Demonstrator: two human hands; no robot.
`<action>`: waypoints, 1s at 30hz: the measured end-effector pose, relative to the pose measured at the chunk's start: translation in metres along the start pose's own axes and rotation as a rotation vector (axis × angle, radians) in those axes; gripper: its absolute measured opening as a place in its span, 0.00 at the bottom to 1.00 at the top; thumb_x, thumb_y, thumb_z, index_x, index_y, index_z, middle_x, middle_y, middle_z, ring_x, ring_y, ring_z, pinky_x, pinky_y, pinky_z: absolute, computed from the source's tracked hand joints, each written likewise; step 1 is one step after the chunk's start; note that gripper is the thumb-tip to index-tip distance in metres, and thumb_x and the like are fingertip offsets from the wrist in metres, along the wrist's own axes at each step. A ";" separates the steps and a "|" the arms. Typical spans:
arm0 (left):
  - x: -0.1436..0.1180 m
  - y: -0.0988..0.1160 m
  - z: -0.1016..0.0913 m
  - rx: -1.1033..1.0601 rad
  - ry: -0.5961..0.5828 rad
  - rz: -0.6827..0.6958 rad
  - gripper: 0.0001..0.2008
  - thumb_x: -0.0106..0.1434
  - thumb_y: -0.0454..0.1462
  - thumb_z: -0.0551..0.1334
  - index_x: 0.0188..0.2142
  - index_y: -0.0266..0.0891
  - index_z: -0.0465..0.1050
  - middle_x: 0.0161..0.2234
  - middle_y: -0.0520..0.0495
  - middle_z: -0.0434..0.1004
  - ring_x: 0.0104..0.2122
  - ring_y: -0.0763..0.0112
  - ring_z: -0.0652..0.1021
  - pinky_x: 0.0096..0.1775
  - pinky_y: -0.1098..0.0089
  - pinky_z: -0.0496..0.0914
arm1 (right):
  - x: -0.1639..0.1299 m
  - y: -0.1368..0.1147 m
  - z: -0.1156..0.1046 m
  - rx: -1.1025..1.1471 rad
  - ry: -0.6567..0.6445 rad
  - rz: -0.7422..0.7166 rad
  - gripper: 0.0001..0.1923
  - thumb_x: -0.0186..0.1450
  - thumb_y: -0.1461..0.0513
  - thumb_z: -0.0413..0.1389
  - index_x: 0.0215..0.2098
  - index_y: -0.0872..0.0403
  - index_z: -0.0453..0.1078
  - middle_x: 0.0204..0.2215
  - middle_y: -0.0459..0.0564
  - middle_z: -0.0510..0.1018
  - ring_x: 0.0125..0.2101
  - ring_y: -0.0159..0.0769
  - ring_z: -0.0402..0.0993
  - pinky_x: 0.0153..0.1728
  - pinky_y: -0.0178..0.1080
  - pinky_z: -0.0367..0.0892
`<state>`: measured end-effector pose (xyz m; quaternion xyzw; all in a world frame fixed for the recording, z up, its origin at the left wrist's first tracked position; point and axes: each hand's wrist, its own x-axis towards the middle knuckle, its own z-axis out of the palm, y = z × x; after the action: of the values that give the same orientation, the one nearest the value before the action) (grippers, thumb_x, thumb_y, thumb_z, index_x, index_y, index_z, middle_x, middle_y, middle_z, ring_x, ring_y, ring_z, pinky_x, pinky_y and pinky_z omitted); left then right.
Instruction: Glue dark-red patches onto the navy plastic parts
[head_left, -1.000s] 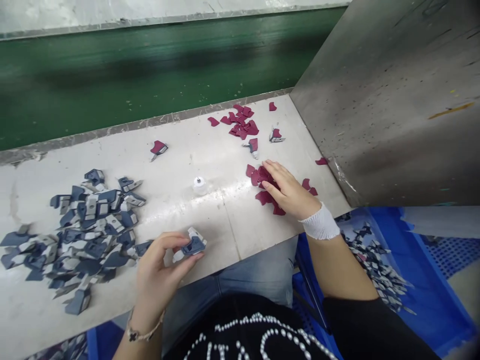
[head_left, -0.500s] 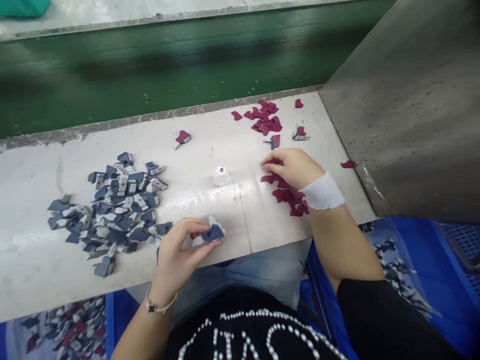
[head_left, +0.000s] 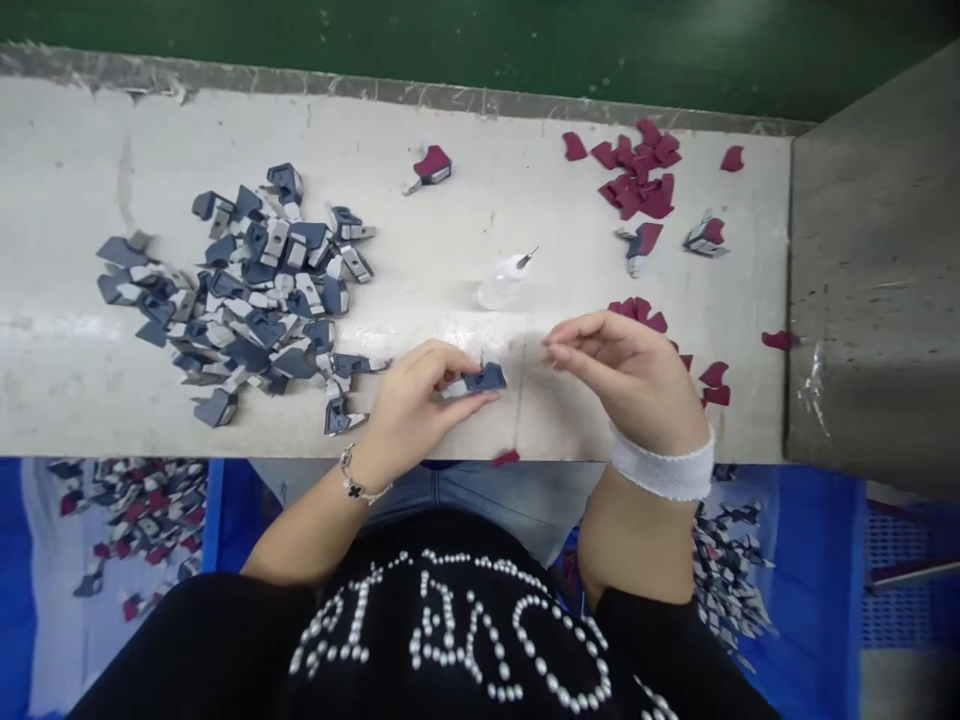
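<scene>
Left hand gripping a blue-grey and white part between thumb and fingers above the near middle of the surface; right hand, to its right, with thumb and fingertips close together, whether on a piece cannot be told. Just beyond the hands stands a white needle-tipped bottle, and a single maroon piece lies at the near edge. Farther out, a heap of similar parts occupies the left, and a cluster of maroon pieces the far right.

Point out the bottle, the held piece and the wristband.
Bottle (head_left: 499, 288): head view, on its whitish body.
Held piece (head_left: 490, 377): head view, on its blue part.
Wristband (head_left: 663, 467): head view, middle of the band.
</scene>
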<state>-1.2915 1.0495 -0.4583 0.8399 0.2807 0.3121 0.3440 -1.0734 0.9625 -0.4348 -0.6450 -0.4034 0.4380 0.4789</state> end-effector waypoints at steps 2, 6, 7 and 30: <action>-0.002 -0.004 0.000 0.071 0.048 -0.017 0.14 0.61 0.40 0.75 0.41 0.39 0.73 0.35 0.51 0.80 0.32 0.75 0.77 0.33 0.73 0.74 | -0.008 0.005 0.005 -0.216 0.049 -0.006 0.08 0.69 0.55 0.63 0.37 0.51 0.76 0.36 0.49 0.81 0.37 0.39 0.78 0.40 0.43 0.73; -0.007 -0.009 -0.009 0.102 0.099 -0.033 0.14 0.61 0.39 0.75 0.41 0.40 0.73 0.36 0.52 0.80 0.32 0.75 0.76 0.33 0.73 0.74 | -0.040 0.008 -0.001 -0.386 -0.300 -0.009 0.10 0.73 0.55 0.56 0.39 0.49 0.77 0.35 0.47 0.82 0.35 0.39 0.78 0.36 0.42 0.73; -0.008 -0.009 -0.012 0.097 0.093 -0.033 0.14 0.61 0.39 0.75 0.41 0.40 0.73 0.36 0.52 0.80 0.32 0.75 0.76 0.33 0.73 0.74 | -0.045 0.010 -0.006 -0.414 -0.306 0.005 0.10 0.73 0.54 0.55 0.41 0.49 0.77 0.36 0.48 0.82 0.35 0.40 0.78 0.36 0.43 0.73; -0.013 0.007 -0.003 0.056 0.032 -0.009 0.14 0.61 0.37 0.75 0.41 0.41 0.72 0.36 0.52 0.79 0.33 0.73 0.77 0.36 0.71 0.74 | -0.021 -0.005 -0.018 -0.337 -0.135 0.029 0.19 0.74 0.48 0.52 0.33 0.50 0.75 0.32 0.49 0.80 0.35 0.40 0.76 0.38 0.42 0.69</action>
<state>-1.3005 1.0374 -0.4554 0.8429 0.2983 0.3160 0.3173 -1.0630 0.9394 -0.4237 -0.6911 -0.4929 0.4132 0.3297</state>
